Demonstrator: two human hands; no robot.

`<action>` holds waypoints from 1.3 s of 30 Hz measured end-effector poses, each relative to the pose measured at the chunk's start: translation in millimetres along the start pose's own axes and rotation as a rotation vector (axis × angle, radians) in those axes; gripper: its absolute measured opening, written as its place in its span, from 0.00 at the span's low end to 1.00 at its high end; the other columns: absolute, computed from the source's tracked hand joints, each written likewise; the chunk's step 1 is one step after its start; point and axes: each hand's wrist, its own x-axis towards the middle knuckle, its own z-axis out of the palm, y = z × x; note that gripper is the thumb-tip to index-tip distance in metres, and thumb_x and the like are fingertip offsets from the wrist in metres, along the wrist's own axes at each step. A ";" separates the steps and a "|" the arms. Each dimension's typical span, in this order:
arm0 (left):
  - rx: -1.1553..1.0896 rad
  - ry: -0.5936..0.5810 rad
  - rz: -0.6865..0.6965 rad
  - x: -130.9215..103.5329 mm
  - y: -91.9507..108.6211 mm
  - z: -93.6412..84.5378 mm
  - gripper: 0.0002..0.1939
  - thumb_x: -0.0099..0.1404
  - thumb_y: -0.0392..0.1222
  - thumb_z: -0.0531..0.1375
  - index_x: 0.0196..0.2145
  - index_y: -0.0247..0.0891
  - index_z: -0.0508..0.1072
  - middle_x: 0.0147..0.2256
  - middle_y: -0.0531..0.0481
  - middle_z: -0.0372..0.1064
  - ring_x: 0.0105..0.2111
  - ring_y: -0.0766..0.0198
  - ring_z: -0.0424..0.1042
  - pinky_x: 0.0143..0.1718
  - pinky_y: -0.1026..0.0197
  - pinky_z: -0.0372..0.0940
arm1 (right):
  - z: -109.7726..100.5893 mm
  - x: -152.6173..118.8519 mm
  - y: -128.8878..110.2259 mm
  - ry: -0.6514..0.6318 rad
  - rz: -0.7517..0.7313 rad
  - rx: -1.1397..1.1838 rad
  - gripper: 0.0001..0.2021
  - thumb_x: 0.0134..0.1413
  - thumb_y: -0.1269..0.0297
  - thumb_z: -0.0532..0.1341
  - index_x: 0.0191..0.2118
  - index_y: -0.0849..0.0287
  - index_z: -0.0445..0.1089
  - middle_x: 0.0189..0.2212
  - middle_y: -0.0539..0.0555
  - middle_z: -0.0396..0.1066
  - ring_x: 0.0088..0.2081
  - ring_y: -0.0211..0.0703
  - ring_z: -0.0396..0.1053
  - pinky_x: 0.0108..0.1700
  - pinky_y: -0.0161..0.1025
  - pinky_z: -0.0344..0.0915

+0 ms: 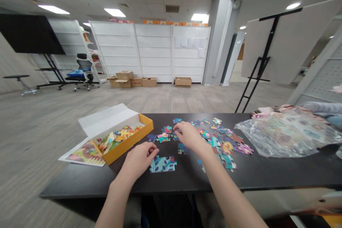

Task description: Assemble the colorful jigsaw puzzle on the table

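Observation:
My left hand (141, 156) rests with curled fingers at the upper left of a joined teal puzzle section (162, 164) with purple leaf shapes; whatever its fingers hold, if anything, is hidden. Farther out, my right hand (187, 133) reaches over the table with bent fingers, over small dark blue pieces (175, 137). Its fingertips are too small to read. Between the hands lie a red and teal piece cluster (164, 137) and a blue piece (183, 148). Many loose pieces (227, 147) spread to the right of my right hand.
An open yellow box (130, 145) holding puzzle pieces stands at the left, on a printed picture sheet (85, 154). Clear plastic bags (288, 133) lie on the black table (107, 181) at the right. Beyond are cardboard boxes (125, 79) and a black easel stand (259, 67).

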 end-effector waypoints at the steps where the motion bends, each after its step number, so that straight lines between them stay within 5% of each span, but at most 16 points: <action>1: -0.020 -0.015 0.012 -1.3 -0.2 -1.5 0.11 0.68 0.48 0.55 0.37 0.44 0.77 0.35 0.51 0.76 0.35 0.60 0.74 0.33 0.63 0.60 | 2.4 13.1 -0.8 -0.032 0.012 -0.022 0.11 0.64 0.68 0.57 0.46 0.58 0.75 0.46 0.59 0.75 0.50 0.48 0.70 0.52 0.41 0.63; 8: -0.174 -0.098 0.021 -3.0 -7.8 -3.4 0.13 0.64 0.51 0.60 0.35 0.40 0.78 0.32 0.49 0.76 0.33 0.60 0.74 0.33 0.63 0.62 | 30.9 82.1 8.6 -0.265 0.004 -0.038 0.19 0.53 0.67 0.67 0.52 0.58 0.73 0.49 0.58 0.77 0.49 0.48 0.74 0.47 0.37 0.67; 19: -0.240 -0.238 0.061 -2.5 4.5 -3.2 0.20 0.47 0.49 0.71 0.39 0.42 0.81 0.37 0.49 0.77 0.37 0.57 0.74 0.36 0.62 0.66 | 33.6 99.7 9.2 -0.325 0.051 -0.098 0.27 0.40 0.69 0.73 0.51 0.59 0.75 0.46 0.58 0.77 0.44 0.47 0.75 0.42 0.35 0.67; 26: -0.437 -0.311 0.110 -2.5 4.6 2.7 0.17 0.52 0.45 0.68 0.40 0.38 0.78 0.32 0.50 0.76 0.33 0.60 0.75 0.34 0.63 0.67 | 16.1 74.7 7.9 -0.187 0.094 -0.083 0.06 0.55 0.67 0.64 0.39 0.58 0.78 0.38 0.56 0.78 0.41 0.45 0.74 0.42 0.36 0.65; 30: -0.403 -0.152 0.098 -1.8 -5.4 1.5 0.10 0.63 0.41 0.58 0.39 0.39 0.77 0.35 0.48 0.78 0.34 0.61 0.76 0.37 0.62 0.68 | 4.0 37.5 -0.4 -0.062 0.079 0.144 0.08 0.57 0.65 0.62 0.42 0.59 0.74 0.35 0.53 0.77 0.35 0.41 0.74 0.39 0.35 0.66; 33: -0.261 -0.046 0.051 -2.4 -13.8 -1.1 0.09 0.64 0.38 0.57 0.38 0.40 0.77 0.37 0.47 0.78 0.37 0.59 0.76 0.38 0.61 0.67 | 4.3 5.9 -11.4 -0.176 0.055 0.440 0.12 0.56 0.69 0.61 0.47 0.57 0.69 0.28 0.47 0.74 0.25 0.36 0.72 0.32 0.33 0.66; 39: -0.188 -0.058 0.033 -7.0 -10.6 -5.1 0.12 0.68 0.45 0.56 0.35 0.41 0.78 0.35 0.49 0.78 0.35 0.59 0.75 0.34 0.62 0.63 | 28.0 -21.9 -21.5 -0.305 0.155 0.605 0.05 0.54 0.69 0.63 0.37 0.57 0.66 0.20 0.44 0.69 0.18 0.33 0.65 0.22 0.30 0.59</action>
